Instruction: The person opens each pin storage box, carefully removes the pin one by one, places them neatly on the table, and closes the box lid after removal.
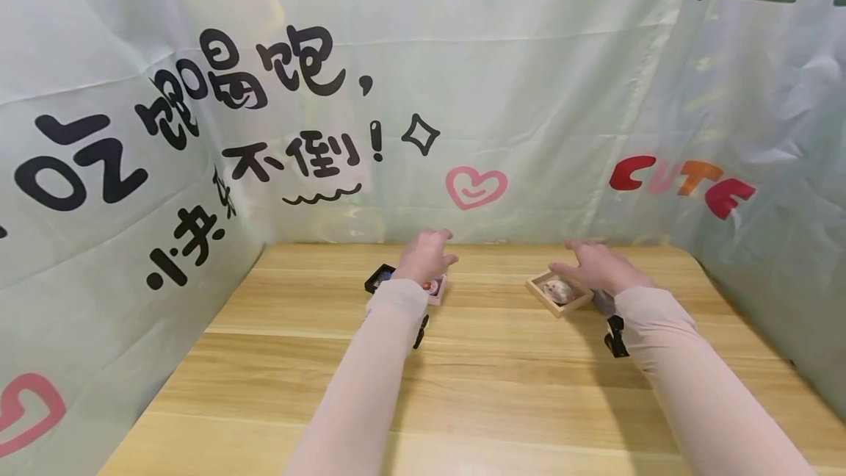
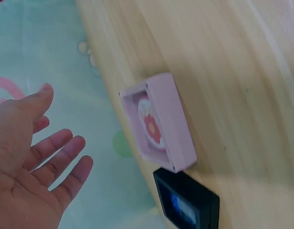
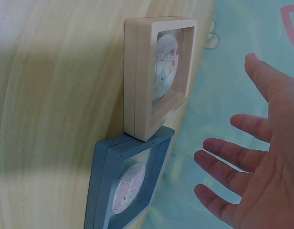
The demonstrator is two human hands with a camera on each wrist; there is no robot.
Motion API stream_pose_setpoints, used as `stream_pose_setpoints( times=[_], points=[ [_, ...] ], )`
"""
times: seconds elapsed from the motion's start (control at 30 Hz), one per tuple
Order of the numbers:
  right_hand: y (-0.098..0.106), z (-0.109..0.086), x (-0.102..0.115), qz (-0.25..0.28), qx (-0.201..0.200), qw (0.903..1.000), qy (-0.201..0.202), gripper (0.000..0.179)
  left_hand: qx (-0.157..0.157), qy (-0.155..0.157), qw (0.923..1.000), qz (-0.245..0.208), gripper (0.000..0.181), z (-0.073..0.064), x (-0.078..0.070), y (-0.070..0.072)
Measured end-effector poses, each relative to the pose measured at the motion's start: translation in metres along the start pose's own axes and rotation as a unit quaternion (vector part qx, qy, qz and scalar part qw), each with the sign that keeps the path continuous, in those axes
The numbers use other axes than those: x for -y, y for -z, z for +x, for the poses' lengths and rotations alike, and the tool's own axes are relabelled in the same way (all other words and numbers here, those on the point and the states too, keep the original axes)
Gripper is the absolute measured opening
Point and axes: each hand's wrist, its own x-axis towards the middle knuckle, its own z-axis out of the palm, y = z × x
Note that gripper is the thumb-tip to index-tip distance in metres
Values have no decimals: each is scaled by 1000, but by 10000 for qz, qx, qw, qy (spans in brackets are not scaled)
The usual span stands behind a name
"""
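My left hand [image 1: 425,257] hovers over a pink box frame [image 2: 173,124] with a round flower piece behind its clear front. A black box frame [image 2: 190,198] touches the pink one's corner. In the left wrist view the fingers [image 2: 66,143] are spread and hold nothing. Above a beige box frame [image 3: 142,76], which contains a round pale piece, is my right hand [image 1: 604,267], its fingers loosely extended and holding nothing. A blue-grey box frame [image 3: 103,167] lies against the beige one, mostly hidden by the hand in the head view.
The frames lie on a wooden table [image 1: 489,388] toward its far edge. A pale printed cloth [image 1: 529,109] with lettering and hearts hangs behind the table and along its sides. Each wrist wears a black device [image 1: 616,336].
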Motion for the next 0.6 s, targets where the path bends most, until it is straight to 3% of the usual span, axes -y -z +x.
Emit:
stream_pose_setpoints(
  times=[0.27,0.47,0.6],
  points=[
    [-4,-4,-2,-101,57,9999,104,86,169,78,9998,55,55,1,-13,-16],
    [-7,-9,-4,-247,173,9992,254,94,189,32,9998,20,52,2,-20,-27],
    [-11,-10,-6,-177,179,9993,280,75,224,-136,9996,79,50,3,-25,-36]
  ],
)
